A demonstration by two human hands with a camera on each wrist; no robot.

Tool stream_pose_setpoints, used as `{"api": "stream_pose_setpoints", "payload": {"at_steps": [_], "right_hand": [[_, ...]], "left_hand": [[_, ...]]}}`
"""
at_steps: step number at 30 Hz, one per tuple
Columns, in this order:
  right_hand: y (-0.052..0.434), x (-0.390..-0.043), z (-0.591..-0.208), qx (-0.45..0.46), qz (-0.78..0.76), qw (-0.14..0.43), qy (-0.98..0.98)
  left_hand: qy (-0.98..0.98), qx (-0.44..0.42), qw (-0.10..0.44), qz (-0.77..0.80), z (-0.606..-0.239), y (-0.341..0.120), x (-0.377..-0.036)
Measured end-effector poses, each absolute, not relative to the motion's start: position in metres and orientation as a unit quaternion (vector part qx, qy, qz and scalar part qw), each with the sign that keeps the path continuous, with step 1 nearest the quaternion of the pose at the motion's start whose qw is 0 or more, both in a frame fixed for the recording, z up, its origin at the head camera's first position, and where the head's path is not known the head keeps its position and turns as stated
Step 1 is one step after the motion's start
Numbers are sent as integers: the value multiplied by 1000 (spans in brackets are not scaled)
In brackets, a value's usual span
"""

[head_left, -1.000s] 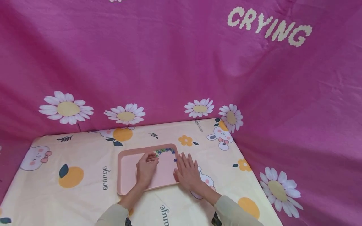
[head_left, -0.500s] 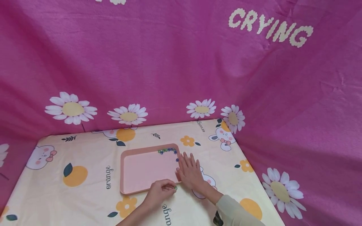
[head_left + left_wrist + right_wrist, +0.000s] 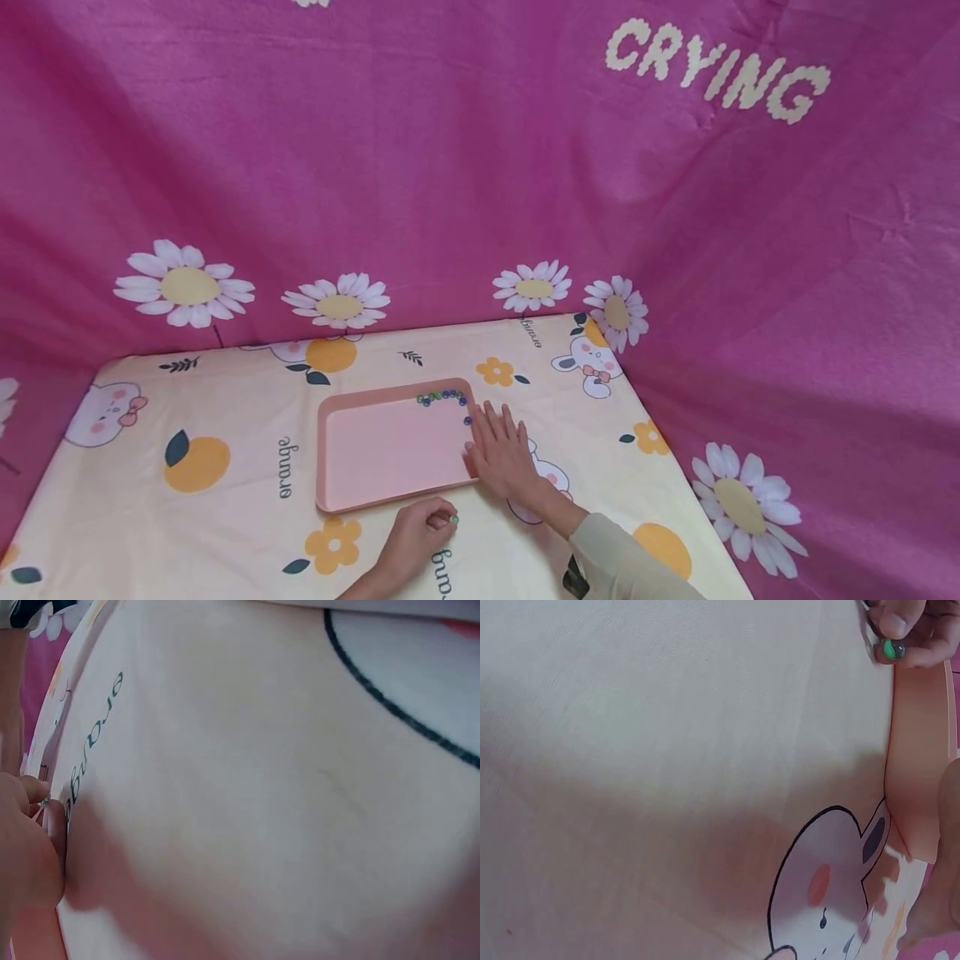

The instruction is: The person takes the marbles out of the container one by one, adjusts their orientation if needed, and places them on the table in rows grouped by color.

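Bead: my left hand (image 3: pixel 416 537) pinches a green bead (image 3: pixel 453 520) in its fingers, on the desk (image 3: pixel 225 533) just before the tray (image 3: pixel 375 454).
Right hand: my right hand (image 3: pixel 501 454) lies flat, fingers straight, at the tray's right edge.
Row: other beads (image 3: pixel 442 397) line its far rim.

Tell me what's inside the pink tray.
The pink tray holds a short row of small blue and green beads along its far rim, near the right corner. The rest of its floor shows bare. The right hand covers its right edge, so anything beneath is hidden.
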State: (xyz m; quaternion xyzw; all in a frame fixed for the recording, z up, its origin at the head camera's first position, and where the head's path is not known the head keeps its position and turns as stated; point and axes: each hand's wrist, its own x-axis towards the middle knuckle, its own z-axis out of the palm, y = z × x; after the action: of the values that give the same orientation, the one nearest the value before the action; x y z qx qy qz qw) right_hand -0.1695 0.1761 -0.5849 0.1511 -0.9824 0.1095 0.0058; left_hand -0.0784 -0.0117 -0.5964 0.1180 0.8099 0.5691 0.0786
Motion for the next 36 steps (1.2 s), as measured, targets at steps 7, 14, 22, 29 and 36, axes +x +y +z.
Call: {"api": "stream_pose_setpoints", "payload": {"at_steps": [7, 14, 22, 29, 36], "right_hand": [[177, -170, -586, 155, 107, 4, -982], [177, -169, -588, 148, 109, -2, -983], [175, -168, -585, 150, 113, -1, -982], [174, -168, -583, 152, 121, -3, -981], [175, -167, -585, 149, 117, -4, -982]], "left_hand": [[847, 117, 61, 515, -602, -8, -77], [864, 109, 50, 490, -603, -4, -79], [878, 120, 26, 463, -603, -4, -79], [867, 116, 21, 484, -602, -5, -79], [813, 96, 36, 574, -583, -7, -94]]}}
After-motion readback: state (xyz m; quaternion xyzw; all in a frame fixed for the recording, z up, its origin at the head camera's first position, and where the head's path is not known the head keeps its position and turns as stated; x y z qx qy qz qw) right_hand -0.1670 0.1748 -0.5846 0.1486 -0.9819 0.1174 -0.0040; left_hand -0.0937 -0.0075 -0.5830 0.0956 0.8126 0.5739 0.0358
